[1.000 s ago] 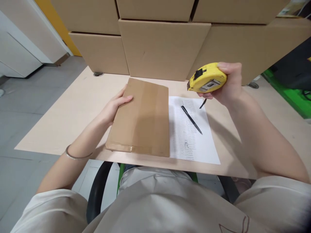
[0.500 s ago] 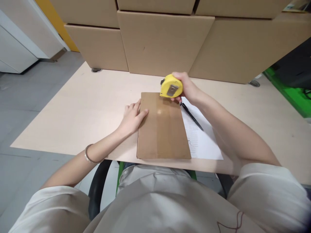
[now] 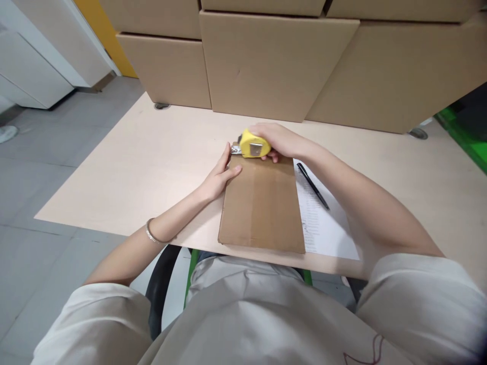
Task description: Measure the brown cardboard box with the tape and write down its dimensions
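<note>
A flat cardboard box [image 3: 262, 208] with a tape strip down its middle lies near the table's front edge. My left hand [image 3: 219, 177] grips its far left edge, thumb on top and fingers along the side. My right hand [image 3: 279, 141] is closed round a yellow tape measure [image 3: 254, 145], held at the box's far end. A short length of metal blade [image 3: 236, 150] sticks out leftward from its case, the tip near my left fingertips.
To the right of the box, a black pen [image 3: 314, 186] lies on a printed sheet of paper [image 3: 331, 228], partly under the box. Large cardboard cartons [image 3: 266, 66] stand stacked along the back of the light table [image 3: 114, 177].
My right hand has moved the tape measure left and levelled it, and a bit of blade now shows. My left fingers have straightened toward the box's far left corner. The view has shifted slightly.
</note>
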Demonstrator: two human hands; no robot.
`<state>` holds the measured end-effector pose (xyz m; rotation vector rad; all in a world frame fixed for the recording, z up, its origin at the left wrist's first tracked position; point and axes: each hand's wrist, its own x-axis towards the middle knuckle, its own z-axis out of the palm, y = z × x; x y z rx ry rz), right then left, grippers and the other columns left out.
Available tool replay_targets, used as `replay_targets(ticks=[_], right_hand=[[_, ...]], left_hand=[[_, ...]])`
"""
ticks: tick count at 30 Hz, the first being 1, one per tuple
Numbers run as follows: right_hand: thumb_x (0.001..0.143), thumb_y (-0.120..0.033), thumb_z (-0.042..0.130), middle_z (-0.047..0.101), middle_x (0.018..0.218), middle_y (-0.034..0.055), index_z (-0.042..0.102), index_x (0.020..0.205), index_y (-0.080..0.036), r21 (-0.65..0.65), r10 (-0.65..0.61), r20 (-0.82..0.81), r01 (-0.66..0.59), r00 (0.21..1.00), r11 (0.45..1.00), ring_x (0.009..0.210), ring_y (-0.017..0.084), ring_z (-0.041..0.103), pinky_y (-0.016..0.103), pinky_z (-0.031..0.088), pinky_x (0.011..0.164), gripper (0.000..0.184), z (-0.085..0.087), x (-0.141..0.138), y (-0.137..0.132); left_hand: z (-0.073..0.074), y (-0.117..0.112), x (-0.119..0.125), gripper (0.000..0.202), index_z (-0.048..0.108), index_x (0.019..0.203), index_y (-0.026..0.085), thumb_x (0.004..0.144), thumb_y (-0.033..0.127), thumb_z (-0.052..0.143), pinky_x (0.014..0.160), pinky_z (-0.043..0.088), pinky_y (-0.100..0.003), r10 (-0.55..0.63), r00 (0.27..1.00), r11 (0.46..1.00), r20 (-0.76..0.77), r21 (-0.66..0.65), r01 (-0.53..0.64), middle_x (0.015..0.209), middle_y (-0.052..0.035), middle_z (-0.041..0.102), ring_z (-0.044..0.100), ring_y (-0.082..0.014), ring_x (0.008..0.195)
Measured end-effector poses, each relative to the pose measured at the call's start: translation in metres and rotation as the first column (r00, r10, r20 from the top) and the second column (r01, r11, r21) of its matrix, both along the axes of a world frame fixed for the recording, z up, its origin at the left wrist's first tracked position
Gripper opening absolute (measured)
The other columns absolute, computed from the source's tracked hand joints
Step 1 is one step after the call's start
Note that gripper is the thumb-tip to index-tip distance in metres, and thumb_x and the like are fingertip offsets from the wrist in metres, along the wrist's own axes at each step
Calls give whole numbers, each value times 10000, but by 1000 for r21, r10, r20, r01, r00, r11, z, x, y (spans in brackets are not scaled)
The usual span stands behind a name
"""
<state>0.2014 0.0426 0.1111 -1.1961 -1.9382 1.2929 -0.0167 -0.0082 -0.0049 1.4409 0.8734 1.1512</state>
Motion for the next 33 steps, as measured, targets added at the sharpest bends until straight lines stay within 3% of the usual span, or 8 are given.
replay_targets(ticks=[4, 6, 9, 15, 18, 23, 27, 33], right_hand=[[979, -770, 632, 622, 593, 44, 679, 801, -232, -8, -73, -38, 73, 997, 997, 431, 160, 510, 282, 344, 354, 569, -5, 67, -7], [950, -731, 647, 632, 590, 57, 697, 789, -224, -29, -100, -60, 99, 993, 995, 431, 166, 521, 290, 351, 345, 535, -12, 101, -10], [890, -724, 674, 635, 557, 50, 700, 780, -233, -47, -158, -106, 154, 982, 987, 405, 169, 505, 301, 329, 321, 505, -26, 130, -14], [826, -708, 651, 579, 477, 29, 661, 742, -236, -62, -189, -184, 180, 965, 982, 328, 144, 411, 295, 261, 307, 480, -42, 121, -18], [846, -680, 630, 582, 483, 35, 658, 769, -236, -70, -187, -184, 176, 965, 982, 340, 149, 413, 301, 263, 316, 452, -41, 117, -17], [823, -801, 648, 589, 480, 30, 625, 726, -256, -43, -181, -115, 177, 977, 983, 333, 152, 425, 308, 298, 322, 554, -38, 121, -11], [836, -763, 618, 575, 475, 25, 628, 728, -255, -25, -200, -123, 198, 972, 980, 330, 149, 419, 304, 283, 323, 519, -38, 120, -6], [852, -809, 621, 579, 494, 39, 656, 701, -239, -48, -139, -106, 135, 985, 990, 347, 144, 420, 307, 297, 341, 591, -32, 122, -8]], left_hand=[[-3, 1, -3, 1159, 284, 1832, 388, 843, 590, 852, 1449, 177, -652, -18, 1000, 989, -17, -146, 16, 1957, -9, 181, 123, -405, 1814], [2, -3, -2, 1186, 157, 1864, 366, 885, 570, 795, 1466, 136, -599, -34, 999, 982, -29, -184, 28, 1968, 22, 73, 91, -385, 1820], [11, -10, 1, 1206, 60, 1874, 326, 907, 541, 749, 1470, 137, -569, -42, 998, 974, -43, -223, 31, 1969, 32, 31, 98, -384, 1819], [16, -15, 3, 1163, 20, 1869, 370, 954, 549, 716, 1456, 173, -626, -45, 998, 957, -43, -290, 30, 1969, 50, 51, 185, -421, 1799], [16, -16, 2, 1152, 13, 1867, 381, 967, 537, 715, 1452, 185, -635, -45, 998, 954, -37, -299, 32, 1970, 48, 51, 195, -419, 1797], [15, -15, 1, 1143, 56, 1864, 414, 960, 555, 741, 1453, 175, -643, -48, 998, 957, -33, -286, 36, 1968, 65, 63, 166, -421, 1803], [15, -13, 1, 1170, 58, 1866, 403, 938, 569, 752, 1452, 183, -641, -48, 998, 958, -32, -284, 37, 1968, 61, 54, 166, -424, 1803], [16, -13, 0, 1199, 6, 1866, 389, 939, 581, 742, 1457, 159, -627, -56, 998, 957, -40, -287, 43, 1968, 60, 3, 122, -412, 1812]])
